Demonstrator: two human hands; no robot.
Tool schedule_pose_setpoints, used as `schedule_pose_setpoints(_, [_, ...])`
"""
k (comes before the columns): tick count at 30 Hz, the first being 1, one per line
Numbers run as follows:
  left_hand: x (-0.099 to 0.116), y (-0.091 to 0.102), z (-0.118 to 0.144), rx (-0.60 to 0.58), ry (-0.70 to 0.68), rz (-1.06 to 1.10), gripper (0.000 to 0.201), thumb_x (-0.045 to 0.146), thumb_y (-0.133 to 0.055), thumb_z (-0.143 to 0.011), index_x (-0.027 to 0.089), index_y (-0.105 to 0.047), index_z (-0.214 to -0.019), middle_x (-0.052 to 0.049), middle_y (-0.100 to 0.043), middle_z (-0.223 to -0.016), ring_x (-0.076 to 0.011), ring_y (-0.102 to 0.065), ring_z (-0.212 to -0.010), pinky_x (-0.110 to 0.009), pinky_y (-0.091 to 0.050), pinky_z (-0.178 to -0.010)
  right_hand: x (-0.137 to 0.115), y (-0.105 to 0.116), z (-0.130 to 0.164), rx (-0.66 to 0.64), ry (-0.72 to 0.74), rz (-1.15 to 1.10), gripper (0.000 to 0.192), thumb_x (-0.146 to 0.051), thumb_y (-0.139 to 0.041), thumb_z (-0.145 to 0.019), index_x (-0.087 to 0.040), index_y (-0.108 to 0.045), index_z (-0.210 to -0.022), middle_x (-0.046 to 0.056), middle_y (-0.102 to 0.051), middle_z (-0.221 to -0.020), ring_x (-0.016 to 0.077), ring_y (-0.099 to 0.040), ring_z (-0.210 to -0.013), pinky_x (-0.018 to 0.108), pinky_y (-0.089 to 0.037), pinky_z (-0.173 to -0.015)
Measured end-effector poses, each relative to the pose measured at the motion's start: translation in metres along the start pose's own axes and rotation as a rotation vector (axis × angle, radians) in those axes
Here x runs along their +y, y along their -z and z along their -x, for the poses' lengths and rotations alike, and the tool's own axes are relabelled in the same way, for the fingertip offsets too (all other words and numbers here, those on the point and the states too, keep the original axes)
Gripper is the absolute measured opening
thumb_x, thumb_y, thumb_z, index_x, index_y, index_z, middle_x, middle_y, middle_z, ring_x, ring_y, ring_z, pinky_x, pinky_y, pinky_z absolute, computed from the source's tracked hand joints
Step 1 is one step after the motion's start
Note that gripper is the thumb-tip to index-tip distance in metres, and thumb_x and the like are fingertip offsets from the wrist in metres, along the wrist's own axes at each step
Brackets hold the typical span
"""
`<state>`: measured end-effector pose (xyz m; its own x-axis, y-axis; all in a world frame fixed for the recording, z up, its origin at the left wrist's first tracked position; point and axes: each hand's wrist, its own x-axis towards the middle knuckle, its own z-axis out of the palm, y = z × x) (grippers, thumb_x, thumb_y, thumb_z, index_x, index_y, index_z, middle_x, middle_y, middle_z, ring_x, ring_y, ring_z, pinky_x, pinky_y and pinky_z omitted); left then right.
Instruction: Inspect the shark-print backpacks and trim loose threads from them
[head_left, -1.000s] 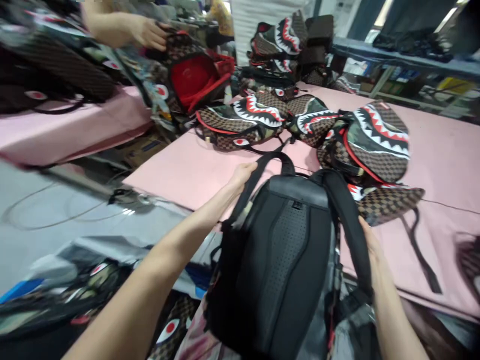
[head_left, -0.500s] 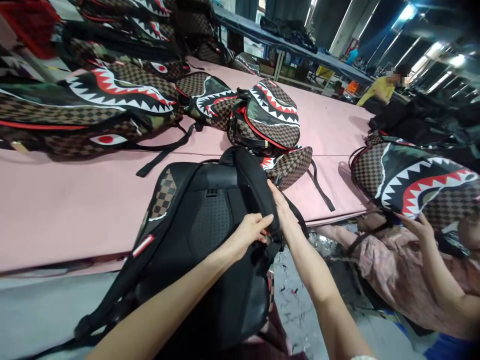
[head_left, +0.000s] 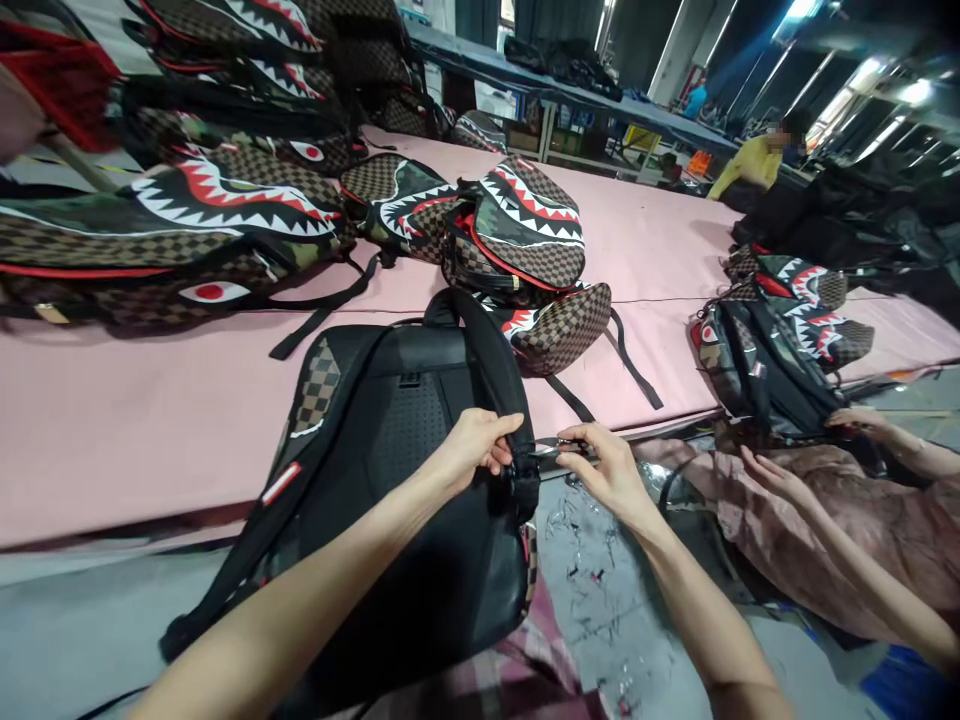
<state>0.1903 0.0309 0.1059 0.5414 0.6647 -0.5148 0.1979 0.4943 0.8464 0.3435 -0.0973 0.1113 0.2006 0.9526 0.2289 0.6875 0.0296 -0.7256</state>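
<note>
Two bare hands meet at the right shoulder strap (head_left: pixel 491 370) of a black backpack with a perforated padded back panel (head_left: pixel 405 480). The left hand (head_left: pixel 472 450) pinches the strap's lower end between thumb and fingers. The right hand (head_left: pixel 607 465), just beside it, is closed on a small dark metal tool (head_left: pixel 551 447) whose tip touches the strap end; what kind of tool it is cannot be told. The backpack lies back-up, its top on the front edge of a pink-covered table (head_left: pixel 112 420) and its bottom hanging toward the person. Beyond it lie brown checkered backpacks printed with shark mouths (head_left: pixel 525 230). To the right, another person's hands (head_left: pixel 780 480) hover near one more shark backpack (head_left: pixel 765 360).
</note>
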Motion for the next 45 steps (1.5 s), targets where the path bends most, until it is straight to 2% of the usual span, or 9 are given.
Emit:
schedule_pose_setpoints(7, [0.009,-0.005,0.009,0.11,-0.155,-0.198,0.034,0.03,-0.064,-0.071,0.015,-0.046,-0.047,0.0,-0.051,-0.037,-0.0107,-0.05,-0.032,-0.017,-0.033,-0.028,-0.005,0.005,-0.012,-0.061,0.075,0.046,0.016,-0.031,-0.058,-0.083,-0.021,-0.064,-0.094,0.002,-0.068,-0.087,0.0155,-0.061,-0.08,0.027,-0.045,-0.072])
schedule_pose_setpoints(14, [0.012,-0.008,0.011,0.116,-0.177,-0.252,0.032,0.027,-0.061,-0.073,0.015,-0.047,-0.047,-0.001,-0.051,-0.036,-0.012,-0.05,-0.032,-0.018,-0.033,-0.028,-0.001,0.002,-0.014,0.002,0.37,0.212,0.014,-0.029,-0.056,-0.085,-0.017,-0.065,-0.088,0.005,-0.067,-0.079,0.0164,-0.056,-0.071,0.029,-0.042,-0.066])
schedule_pose_setpoints(20, [0.012,-0.007,0.012,0.096,-0.131,-0.193,0.033,0.027,-0.061,-0.073,0.015,-0.047,-0.046,-0.001,-0.051,-0.036,-0.011,-0.049,-0.032,-0.018,-0.033,-0.029,0.008,0.001,-0.008,0.128,0.211,-0.005,0.014,-0.03,-0.055,-0.086,-0.02,-0.063,-0.09,0.003,-0.065,-0.081,0.0153,-0.058,-0.074,0.028,-0.044,-0.067])
schedule_pose_setpoints(26, [0.01,-0.006,0.009,0.068,-0.105,-0.132,0.033,0.03,-0.066,-0.07,0.014,-0.049,-0.047,-0.002,-0.053,-0.038,-0.0103,-0.05,-0.033,-0.017,-0.033,-0.03,0.001,-0.004,-0.011,0.047,0.312,0.126,0.013,-0.028,-0.055,-0.086,-0.019,-0.063,-0.089,0.004,-0.066,-0.08,0.016,-0.057,-0.073,0.029,-0.043,-0.068])
schedule_pose_setpoints(34, [0.0,-0.005,-0.003,-0.011,0.008,-0.03,0.035,0.035,-0.072,-0.064,0.012,-0.051,-0.047,-0.003,-0.053,-0.039,-0.0104,-0.05,-0.032,-0.018,-0.032,-0.031,0.001,-0.01,-0.01,0.027,0.301,0.124,0.011,-0.026,-0.056,-0.084,-0.019,-0.064,-0.089,0.005,-0.067,-0.082,0.0172,-0.055,-0.075,0.03,-0.042,-0.071])
schedule_pose_setpoints(37, [-0.003,-0.004,-0.006,-0.056,0.038,0.031,0.034,0.035,-0.073,-0.064,0.011,-0.052,-0.052,-0.003,-0.054,-0.042,-0.0097,-0.05,-0.035,-0.018,-0.035,-0.034,0.01,-0.011,-0.012,0.14,0.117,-0.017,0.011,-0.026,-0.056,-0.082,-0.019,-0.065,-0.082,0.004,-0.065,-0.078,0.0167,-0.055,-0.073,0.03,-0.042,-0.071])
schedule_pose_setpoints(40, [-0.002,0.004,0.001,-0.169,0.012,0.208,0.026,0.033,-0.068,-0.072,0.01,-0.06,-0.067,-0.007,-0.063,-0.06,-0.0119,-0.059,-0.051,-0.023,-0.048,-0.051,0.025,-0.015,-0.006,0.247,-0.155,-0.405,0.019,-0.03,-0.059,-0.077,-0.019,-0.063,-0.092,0.001,-0.063,-0.078,0.0139,-0.056,-0.069,0.027,-0.044,-0.066])
schedule_pose_setpoints(42, [-0.002,0.013,0.01,-0.26,0.007,0.422,0.024,0.034,-0.061,-0.078,0.01,-0.062,-0.079,-0.007,-0.065,-0.069,-0.0145,-0.062,-0.062,-0.028,-0.052,-0.064,0.033,-0.024,0.008,0.189,-0.269,-0.575,0.031,-0.03,-0.062,-0.073,-0.019,-0.06,-0.102,-0.001,-0.061,-0.076,0.0114,-0.054,-0.064,0.025,-0.044,-0.062])
schedule_pose_setpoints(45, [-0.005,0.027,0.023,-0.282,0.017,0.682,0.021,0.031,-0.054,-0.084,0.011,-0.06,-0.08,0.001,-0.053,-0.055,-0.0096,-0.053,-0.05,-0.024,-0.049,-0.055,0.035,-0.047,0.037,0.024,-0.312,-0.572,0.037,-0.028,-0.069,-0.067,-0.019,-0.063,-0.103,0.001,-0.063,-0.082,0.0122,-0.057,-0.067,0.025,-0.046,-0.064])
